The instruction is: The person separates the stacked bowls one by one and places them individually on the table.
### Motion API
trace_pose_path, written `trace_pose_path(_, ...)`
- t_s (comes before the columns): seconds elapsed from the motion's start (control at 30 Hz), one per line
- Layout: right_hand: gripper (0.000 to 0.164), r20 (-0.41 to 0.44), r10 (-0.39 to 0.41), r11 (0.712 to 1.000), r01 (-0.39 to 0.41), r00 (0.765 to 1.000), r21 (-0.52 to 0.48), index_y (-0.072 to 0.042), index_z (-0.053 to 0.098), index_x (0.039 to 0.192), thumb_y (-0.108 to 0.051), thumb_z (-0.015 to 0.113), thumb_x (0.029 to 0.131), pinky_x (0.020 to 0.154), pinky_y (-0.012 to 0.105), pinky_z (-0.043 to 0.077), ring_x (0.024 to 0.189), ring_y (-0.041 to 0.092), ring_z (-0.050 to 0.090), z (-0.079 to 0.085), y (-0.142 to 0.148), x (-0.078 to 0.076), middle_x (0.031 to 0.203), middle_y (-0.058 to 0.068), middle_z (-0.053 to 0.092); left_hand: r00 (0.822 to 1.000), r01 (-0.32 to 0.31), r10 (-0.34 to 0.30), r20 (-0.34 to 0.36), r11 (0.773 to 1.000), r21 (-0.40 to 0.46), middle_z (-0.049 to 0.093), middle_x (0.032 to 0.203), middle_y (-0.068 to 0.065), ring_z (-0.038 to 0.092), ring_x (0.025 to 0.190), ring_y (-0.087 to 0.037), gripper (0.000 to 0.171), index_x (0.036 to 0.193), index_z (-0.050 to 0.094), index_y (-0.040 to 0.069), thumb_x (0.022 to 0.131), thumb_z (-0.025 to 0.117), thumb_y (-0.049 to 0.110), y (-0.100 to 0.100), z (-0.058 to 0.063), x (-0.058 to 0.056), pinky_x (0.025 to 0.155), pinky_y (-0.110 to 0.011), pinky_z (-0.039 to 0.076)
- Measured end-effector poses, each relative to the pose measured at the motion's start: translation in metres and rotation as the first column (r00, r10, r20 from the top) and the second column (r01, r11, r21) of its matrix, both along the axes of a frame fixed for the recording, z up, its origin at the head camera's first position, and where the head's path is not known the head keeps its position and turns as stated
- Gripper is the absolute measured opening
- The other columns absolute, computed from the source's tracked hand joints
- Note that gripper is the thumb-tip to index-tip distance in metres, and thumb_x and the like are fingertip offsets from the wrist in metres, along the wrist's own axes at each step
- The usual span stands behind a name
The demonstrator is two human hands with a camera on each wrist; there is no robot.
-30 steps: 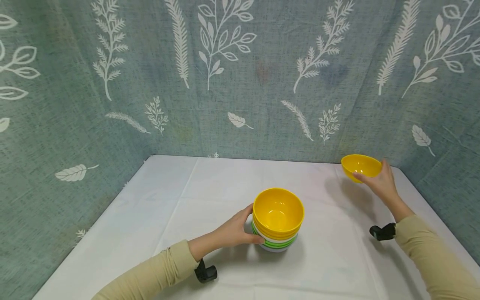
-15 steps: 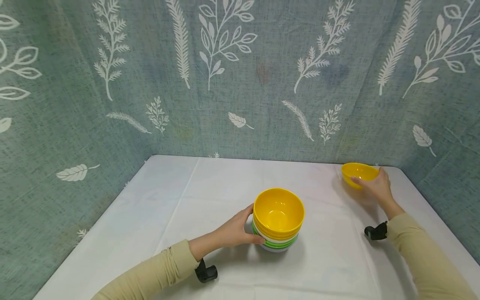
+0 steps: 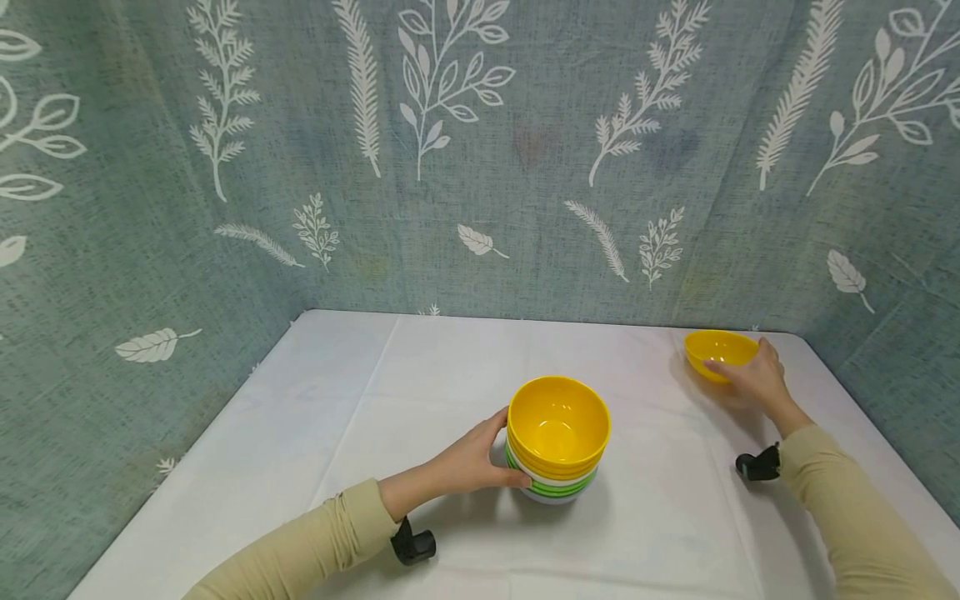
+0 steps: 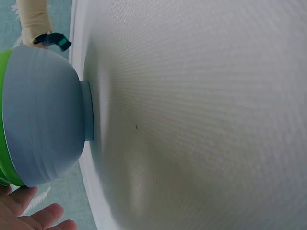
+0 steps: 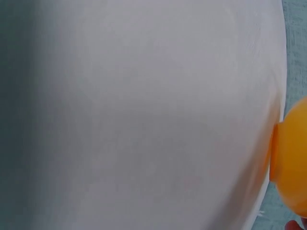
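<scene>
A stack of nested bowls (image 3: 558, 437) stands at the middle of the table, yellow ones on top, then white and green bands, and a pale bowl (image 4: 45, 115) at the bottom. My left hand (image 3: 468, 462) grips the stack's left side, thumb at the front and fingers round the back. At the far right, my right hand (image 3: 761, 383) pinches a single yellow bowl (image 3: 708, 343) by its right side, thumb at the near side. This bowl is upright. In the right wrist view its base (image 5: 276, 153) is right at the cloth surface.
A white cloth (image 3: 420, 383) covers the table. Behind and beside it hang grey-green curtains (image 3: 525, 250) with white leaf prints. A black wrist camera (image 3: 414, 546) sits under the left sleeve and another (image 3: 757, 465) under the right.
My right hand has lowered the yellow bowl toward the table near the back right corner, mostly within the first half second. The left hand and the stack have stayed put.
</scene>
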State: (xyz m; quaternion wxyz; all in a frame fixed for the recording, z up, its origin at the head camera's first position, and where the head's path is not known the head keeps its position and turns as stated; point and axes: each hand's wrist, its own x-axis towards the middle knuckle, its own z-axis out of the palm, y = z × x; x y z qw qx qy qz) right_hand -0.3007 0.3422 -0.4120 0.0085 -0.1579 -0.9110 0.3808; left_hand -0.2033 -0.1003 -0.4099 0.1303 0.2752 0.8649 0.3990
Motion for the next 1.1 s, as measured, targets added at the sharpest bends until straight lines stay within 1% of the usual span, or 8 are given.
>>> trace_pose_path(0.23, 0.114, 0.019, 0.061, 0.998, -0.061, 0.998, 0.016, 0.008, -0.018, 0.139, -0.052, 0.06, 0.081, 0.103, 0.064, 0.016, 0.124, 0.054, 0.01, 0.001, 0.006, 0.005, 0.142, 0.038, -0.008, 1.0, 0.001, -0.001, 0.003, 1.0, 0.003, 0.026, 0.149, -0.003, 0.025, 0.136, -0.025, 0.098, 0.147, 0.017, 0.02, 0.071, 0.072, 0.05, 0.0, 0.0, 0.0, 0.106, -0.054, 0.026)
trace_pose_path(0.47, 0.117, 0.055, 0.082, 0.997, -0.083, 0.995, 0.009, 0.01, -0.017, 0.138, -0.054, 0.06, 0.079, 0.104, 0.063, 0.016, 0.125, 0.054, 0.01, -0.001, 0.011, 0.007, 0.141, 0.039, -0.006, 1.0, -0.009, 0.009, 0.01, 1.0, -0.001, 0.025, 0.149, -0.004, 0.024, 0.136, -0.025, 0.098, 0.147, 0.017, 0.02, 0.071, 0.073, 0.049, 0.0, -0.001, 0.0, 0.106, -0.054, 0.026)
trace_pose_path(0.67, 0.118, 0.065, 0.103, 0.995, -0.103, 0.993, -0.003, 0.009, -0.02, 0.138, -0.055, 0.06, 0.079, 0.103, 0.064, 0.014, 0.127, 0.055, 0.007, -0.002, 0.014, 0.007, 0.141, 0.038, -0.01, 1.0, -0.012, 0.012, 0.009, 1.0, -0.002, 0.026, 0.149, -0.003, 0.024, 0.136, -0.025, 0.098, 0.147, 0.017, 0.02, 0.071, 0.073, 0.048, 0.001, -0.001, 0.0, 0.106, -0.054, 0.026)
trace_pose_path(0.77, 0.119, 0.068, 0.119, 0.993, -0.119, 0.991, -0.013, 0.008, -0.024, 0.136, -0.054, 0.06, 0.079, 0.103, 0.065, 0.012, 0.127, 0.055, 0.005, -0.001, 0.015, 0.007, 0.141, 0.038, -0.014, 1.0, -0.013, 0.013, 0.011, 1.0, -0.007, 0.026, 0.149, -0.003, 0.024, 0.136, -0.025, 0.098, 0.147, 0.017, 0.02, 0.071, 0.073, 0.049, 0.0, -0.001, 0.0, 0.106, -0.054, 0.026)
trace_pose_path(0.9, 0.122, 0.062, 0.141, 0.99, -0.141, 0.988, -0.006, 0.006, -0.027, 0.136, -0.054, 0.062, 0.078, 0.103, 0.066, 0.01, 0.127, 0.056, 0.003, 0.004, 0.015, 0.009, 0.14, 0.038, -0.016, 1.0, -0.01, 0.011, 0.015, 1.0, -0.01, 0.025, 0.149, -0.004, 0.024, 0.137, -0.025, 0.099, 0.147, 0.016, 0.02, 0.071, 0.072, 0.051, 0.0, -0.002, 0.0, 0.106, -0.054, 0.026)
trace_pose_path(1.0, 0.12, 0.034, 0.159, 0.987, -0.16, 0.987, 0.028, 0.007, -0.022, 0.138, -0.053, 0.063, 0.078, 0.101, 0.066, 0.012, 0.126, 0.056, 0.006, 0.011, 0.012, 0.01, 0.141, 0.038, -0.012, 1.0, -0.01, 0.01, 0.016, 1.0, -0.011, 0.025, 0.15, -0.004, 0.024, 0.137, -0.025, 0.1, 0.147, 0.016, 0.02, 0.071, 0.072, 0.051, 0.0, -0.001, 0.0, 0.106, -0.054, 0.026)
trace_pose_path(1.1, 0.115, 0.015, 0.204, 0.978, -0.204, 0.979, 0.037, 0.008, -0.02, 0.138, -0.049, 0.062, 0.08, 0.101, 0.067, 0.012, 0.126, 0.056, 0.006, 0.019, 0.008, 0.011, 0.141, 0.039, -0.011, 1.0, -0.015, 0.015, 0.02, 1.0, -0.009, 0.025, 0.15, -0.004, 0.024, 0.137, -0.026, 0.1, 0.147, 0.015, 0.02, 0.071, 0.072, 0.052, 0.0, -0.001, 0.001, 0.105, -0.055, 0.026)
